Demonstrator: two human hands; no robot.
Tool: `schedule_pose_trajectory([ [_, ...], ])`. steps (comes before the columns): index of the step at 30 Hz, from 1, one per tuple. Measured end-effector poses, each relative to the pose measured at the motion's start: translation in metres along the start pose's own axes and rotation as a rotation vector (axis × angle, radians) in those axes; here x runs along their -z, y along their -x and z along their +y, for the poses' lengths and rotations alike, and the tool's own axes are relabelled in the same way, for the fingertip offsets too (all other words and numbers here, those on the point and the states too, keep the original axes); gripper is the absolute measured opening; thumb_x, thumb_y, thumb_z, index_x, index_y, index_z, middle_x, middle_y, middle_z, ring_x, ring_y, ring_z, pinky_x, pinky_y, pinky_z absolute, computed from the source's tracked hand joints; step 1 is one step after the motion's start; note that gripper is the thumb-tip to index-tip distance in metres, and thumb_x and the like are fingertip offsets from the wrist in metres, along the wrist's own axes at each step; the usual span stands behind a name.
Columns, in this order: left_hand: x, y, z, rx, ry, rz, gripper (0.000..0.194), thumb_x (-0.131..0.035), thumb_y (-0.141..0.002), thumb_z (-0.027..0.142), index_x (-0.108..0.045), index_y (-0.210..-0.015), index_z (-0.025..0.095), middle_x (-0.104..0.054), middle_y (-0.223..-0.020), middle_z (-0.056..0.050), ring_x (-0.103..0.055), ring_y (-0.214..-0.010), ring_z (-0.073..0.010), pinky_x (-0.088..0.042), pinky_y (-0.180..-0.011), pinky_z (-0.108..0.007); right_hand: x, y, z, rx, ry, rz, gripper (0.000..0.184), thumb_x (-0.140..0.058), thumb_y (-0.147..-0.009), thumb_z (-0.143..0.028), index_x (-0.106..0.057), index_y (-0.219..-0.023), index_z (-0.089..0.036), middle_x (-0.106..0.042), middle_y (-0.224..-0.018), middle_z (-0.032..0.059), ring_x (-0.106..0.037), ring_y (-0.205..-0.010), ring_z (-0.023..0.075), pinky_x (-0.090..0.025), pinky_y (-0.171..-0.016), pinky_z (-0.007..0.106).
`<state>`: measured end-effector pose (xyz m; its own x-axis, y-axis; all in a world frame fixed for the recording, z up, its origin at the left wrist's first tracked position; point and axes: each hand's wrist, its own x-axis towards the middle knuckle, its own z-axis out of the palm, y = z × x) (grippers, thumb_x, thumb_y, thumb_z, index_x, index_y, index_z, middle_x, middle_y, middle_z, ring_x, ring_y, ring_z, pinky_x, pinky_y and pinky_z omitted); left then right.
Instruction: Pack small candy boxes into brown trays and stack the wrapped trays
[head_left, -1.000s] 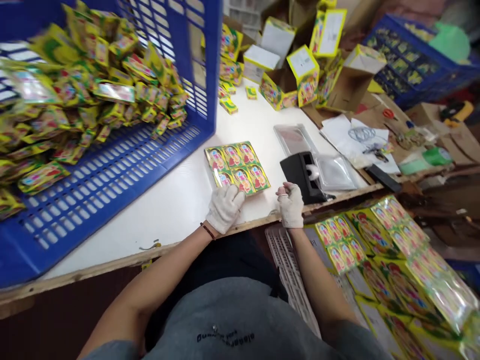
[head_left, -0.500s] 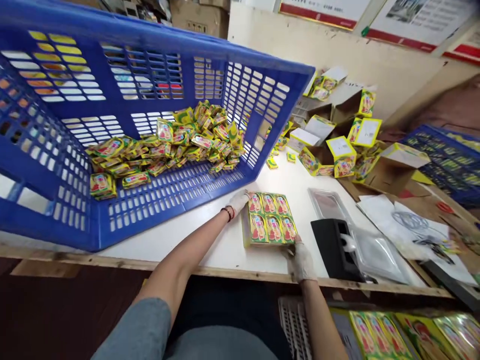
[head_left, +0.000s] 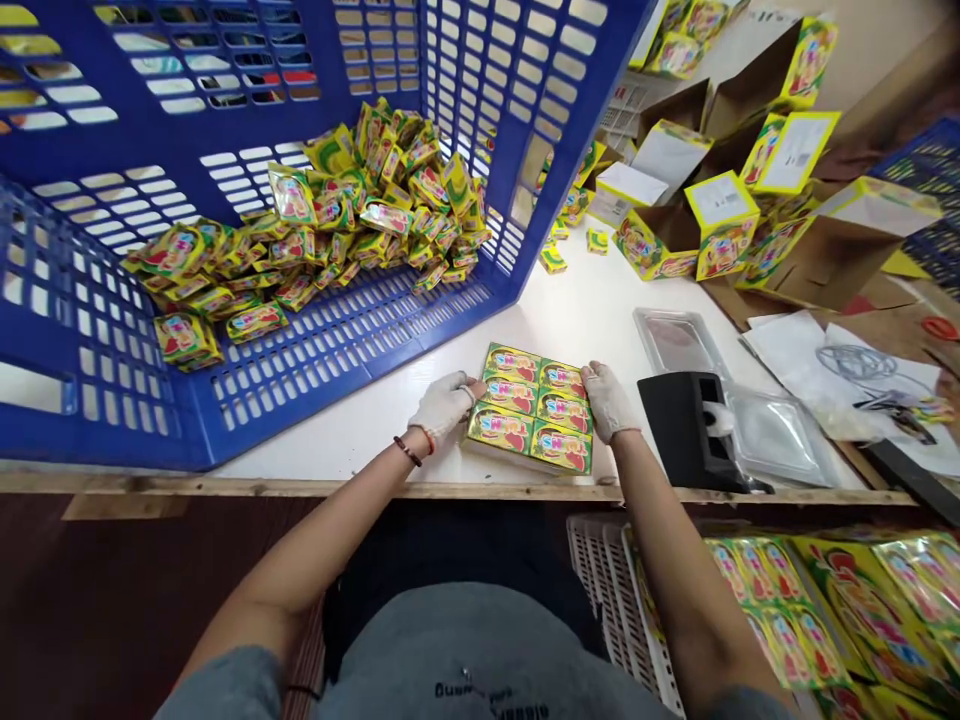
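Note:
A flat block of small yellow-green packs point(head_left: 531, 408) lies on the white table, laid out in two columns with pink lettering on top. My left hand point(head_left: 442, 405), in a white glove with bare fingertips, grips its left edge, the thumb at the side. Against its right edge presses my right hand point(head_left: 609, 400), also gloved, so the block sits between both palms. The undersides of my fingers and the bottom of the block are hidden.
A large blue plastic crate point(head_left: 360, 400) tipped on its side holds a heap of loose packs point(head_left: 337, 220). Open display boxes point(head_left: 660, 235) pile up at the back right. A black tape dispenser point(head_left: 682, 430) and clear plastic trays point(head_left: 776, 435) lie right. Below the table edge stand packed boxes point(head_left: 855, 610).
The block has turned about a quarter turn on the table. My left hand has come nearer to me, and my right hand has moved up along the right side. The camera view has shifted.

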<state>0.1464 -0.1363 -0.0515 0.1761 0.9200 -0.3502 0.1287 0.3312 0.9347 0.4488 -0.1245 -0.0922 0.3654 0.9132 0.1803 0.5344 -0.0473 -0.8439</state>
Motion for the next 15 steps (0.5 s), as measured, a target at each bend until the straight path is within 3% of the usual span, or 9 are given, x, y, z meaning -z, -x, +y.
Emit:
schedule_pose_trajectory([
  [2, 0.003, -0.009, 0.005, 0.027, 0.048, 0.006, 0.039, -0.081, -0.074, 0.046, -0.068, -0.100, 0.019, -0.064, -0.077, 0.000, -0.059, -0.065, -0.0143, -0.050, -0.061, -0.026, 0.004, 0.016, -0.016, 0.081, 0.173, -0.013, 0.056, -0.064, -0.088, -0.055, -0.067, -0.129, -0.016, -0.072, -0.126, 0.0211, -0.067, -0.122, 0.0387, -0.054, -0.108, 0.060],
  [4, 0.008, -0.023, 0.008, -0.026, 0.000, 0.081, 0.041, -0.079, -0.076, 0.038, -0.068, -0.111, 0.020, -0.067, -0.081, -0.001, -0.060, -0.066, -0.0137, -0.051, -0.061, -0.026, 0.005, 0.049, -0.037, 0.285, 0.328, -0.072, 0.063, -0.068, -0.088, -0.049, -0.063, -0.140, -0.013, -0.057, -0.150, 0.0275, -0.048, -0.146, 0.0463, -0.039, -0.121, 0.068],
  [5, 0.010, -0.032, 0.010, -0.064, -0.031, 0.123, 0.040, -0.076, -0.079, 0.037, -0.068, -0.115, 0.020, -0.069, -0.085, -0.002, -0.062, -0.068, -0.0142, -0.053, -0.064, -0.027, 0.002, 0.070, -0.048, 0.391, 0.382, -0.104, 0.061, -0.066, -0.092, -0.046, -0.062, -0.143, -0.014, -0.051, -0.157, 0.0277, -0.042, -0.150, 0.0473, -0.037, -0.122, 0.070],
  [7, 0.011, -0.050, 0.014, -0.170, -0.072, 0.167, 0.037, -0.068, -0.086, 0.038, -0.069, -0.119, 0.020, -0.075, -0.101, -0.006, -0.069, -0.083, -0.0176, -0.060, -0.078, -0.032, -0.006, 0.112, -0.067, 0.522, 0.428, -0.159, 0.062, -0.062, -0.098, -0.042, -0.054, -0.154, -0.018, -0.047, -0.161, 0.0261, -0.045, -0.149, 0.0454, -0.042, -0.119, 0.069],
  [10, 0.004, -0.078, 0.024, -0.403, -0.095, 0.070, 0.037, -0.066, -0.090, 0.038, -0.072, -0.120, 0.017, -0.074, -0.128, -0.011, -0.066, -0.125, -0.0256, -0.050, -0.115, -0.043, -0.021, 0.149, -0.076, 0.588, 0.531, -0.185, 0.068, -0.056, -0.101, -0.039, -0.041, -0.165, -0.020, -0.052, -0.159, 0.0239, -0.048, -0.147, 0.0451, -0.037, -0.120, 0.071],
  [12, -0.002, -0.092, 0.030, -0.462, -0.117, -0.110, 0.038, -0.073, -0.086, 0.038, -0.076, -0.116, 0.014, -0.075, -0.129, -0.013, -0.063, -0.131, -0.0294, -0.044, -0.122, -0.047, -0.023, 0.146, -0.066, 0.620, 0.545, -0.166, 0.064, -0.051, -0.103, -0.038, -0.043, -0.164, -0.018, -0.057, -0.157, 0.0220, -0.052, -0.146, 0.0425, -0.034, -0.123, 0.069],
  [15, -0.007, -0.100, 0.032, -0.360, -0.133, -0.298, 0.040, -0.079, -0.083, 0.041, -0.080, -0.110, 0.011, -0.079, -0.114, -0.013, -0.071, -0.111, -0.0294, -0.054, -0.111, -0.049, -0.006, 0.100, -0.038, 0.675, 0.511, -0.182, 0.052, -0.045, -0.104, -0.035, -0.059, -0.152, -0.019, -0.062, -0.153, 0.0182, -0.055, -0.144, 0.0365, -0.034, -0.125, 0.063],
])
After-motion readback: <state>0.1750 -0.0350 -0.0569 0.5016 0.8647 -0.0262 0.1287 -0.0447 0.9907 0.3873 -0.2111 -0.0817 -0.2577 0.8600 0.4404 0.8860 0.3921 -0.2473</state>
